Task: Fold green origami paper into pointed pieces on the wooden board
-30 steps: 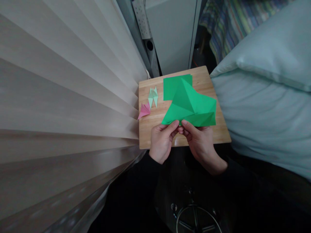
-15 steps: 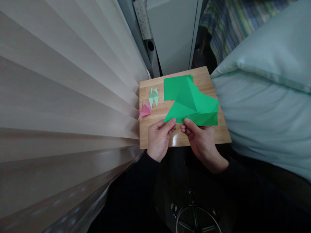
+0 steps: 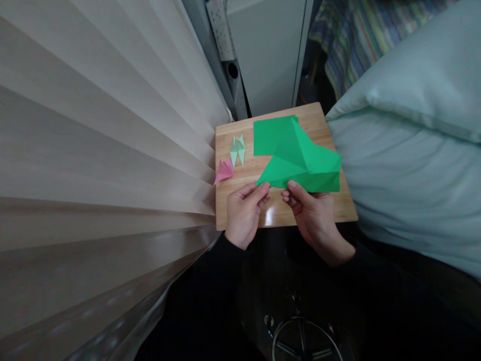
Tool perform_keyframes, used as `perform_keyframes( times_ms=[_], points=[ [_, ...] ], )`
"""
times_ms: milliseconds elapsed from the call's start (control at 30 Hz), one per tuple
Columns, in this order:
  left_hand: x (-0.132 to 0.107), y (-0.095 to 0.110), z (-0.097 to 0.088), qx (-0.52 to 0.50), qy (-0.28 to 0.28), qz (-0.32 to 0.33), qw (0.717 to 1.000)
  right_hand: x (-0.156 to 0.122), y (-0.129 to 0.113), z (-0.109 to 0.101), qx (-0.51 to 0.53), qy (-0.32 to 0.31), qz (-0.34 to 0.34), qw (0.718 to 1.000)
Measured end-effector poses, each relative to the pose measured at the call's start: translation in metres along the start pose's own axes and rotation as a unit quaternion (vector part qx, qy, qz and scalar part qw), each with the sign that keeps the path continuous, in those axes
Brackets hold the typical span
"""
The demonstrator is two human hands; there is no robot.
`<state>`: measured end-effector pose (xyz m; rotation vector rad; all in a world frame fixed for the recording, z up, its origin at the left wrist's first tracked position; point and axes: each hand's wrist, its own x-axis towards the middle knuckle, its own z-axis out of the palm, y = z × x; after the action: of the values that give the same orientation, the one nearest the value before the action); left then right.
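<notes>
A partly folded sheet of green origami paper (image 3: 296, 163), creased and opened out, is held up over the small wooden table (image 3: 278, 208). My left hand (image 3: 246, 208) pinches its pointed left corner between thumb and fingers. Along the near edge, my right hand (image 3: 310, 210) grips the same sheet, thumb on top. Behind it lies flat green paper (image 3: 268, 135), partly covered by the held sheet. A pale green folded paper figure (image 3: 237, 149) and a pink folded paper figure (image 3: 224, 171) rest on the left of the table.
A pleated curtain (image 3: 112, 150) runs along the left side of the table. On the right is bedding in pale green (image 3: 406, 175). A grey cabinet (image 3: 266, 55) stands behind the table, and a chair base (image 3: 302, 341) is below.
The held green sheet has shifted slightly to the right and away from me. My left hand has moved a little left along its corner; both hands keep their hold.
</notes>
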<state>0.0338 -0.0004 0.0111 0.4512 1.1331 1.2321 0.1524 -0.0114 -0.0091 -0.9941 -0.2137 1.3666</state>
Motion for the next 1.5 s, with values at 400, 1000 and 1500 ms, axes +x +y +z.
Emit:
perform_keyframes(
  times_ms=[400,1000,1500],
  points=[
    [-0.004,-0.004,0.002,0.088,-0.048,0.057,0.993,-0.010,0.008,0.000,-0.013,-0.062,0.021,0.998],
    [-0.008,-0.004,0.007,0.049,-0.038,0.046,0.997,-0.009,0.006,0.003,-0.017,-0.049,0.013,0.999],
    [-0.011,-0.005,0.010,0.010,-0.051,0.028,0.998,-0.010,0.008,0.003,-0.013,-0.034,0.003,0.999]
  ],
)
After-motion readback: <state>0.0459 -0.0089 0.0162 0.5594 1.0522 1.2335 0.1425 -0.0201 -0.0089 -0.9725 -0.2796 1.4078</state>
